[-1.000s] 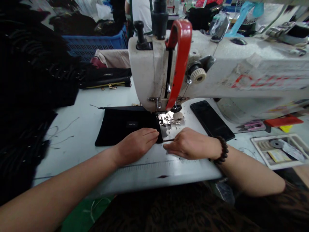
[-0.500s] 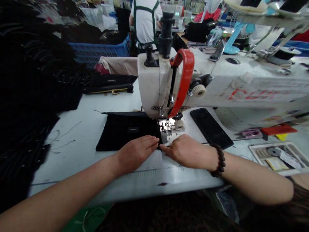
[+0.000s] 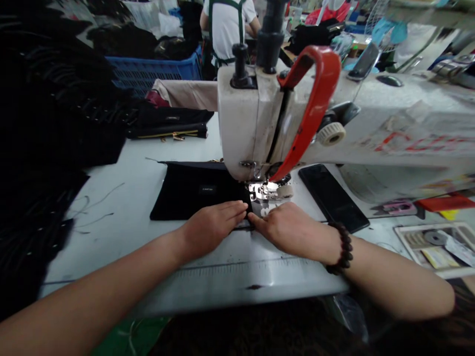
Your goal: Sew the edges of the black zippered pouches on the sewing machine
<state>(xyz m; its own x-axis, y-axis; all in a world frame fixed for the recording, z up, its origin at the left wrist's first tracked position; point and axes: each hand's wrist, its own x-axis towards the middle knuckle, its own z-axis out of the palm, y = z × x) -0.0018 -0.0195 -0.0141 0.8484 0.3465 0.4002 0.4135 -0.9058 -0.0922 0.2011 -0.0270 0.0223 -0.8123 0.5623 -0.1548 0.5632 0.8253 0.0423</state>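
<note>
A flat black fabric pouch (image 3: pixel 185 195) with a small dark label lies on the sewing machine's bed, its right edge beside the lit presser foot (image 3: pixel 260 190). My left hand (image 3: pixel 213 227) rests flat on the pouch's near right part, fingers stretched out and held together. At the near right corner, my right hand (image 3: pixel 285 227) has its fingers curled, with one digit pointing to the pouch's edge. It seems to grip that edge, though the contact is partly hidden. The white sewing machine (image 3: pixel 245 123) with a red curved guard (image 3: pixel 315 109) stands over the pouch.
A black phone (image 3: pixel 334 198) lies right of the presser foot, with pink-handled snips (image 3: pixel 395 207) and a parts tray (image 3: pixel 438 247) beyond. Black pouches with gold zips (image 3: pixel 170 128) lie behind. Dark material (image 3: pixel 55 148) piles up at left. Another person (image 3: pixel 228 29) stands beyond a blue crate (image 3: pixel 156 74).
The pouch has slid a little away from me along the presser foot, both hands moving with it. My view has shifted slightly, so the machine looks larger.
</note>
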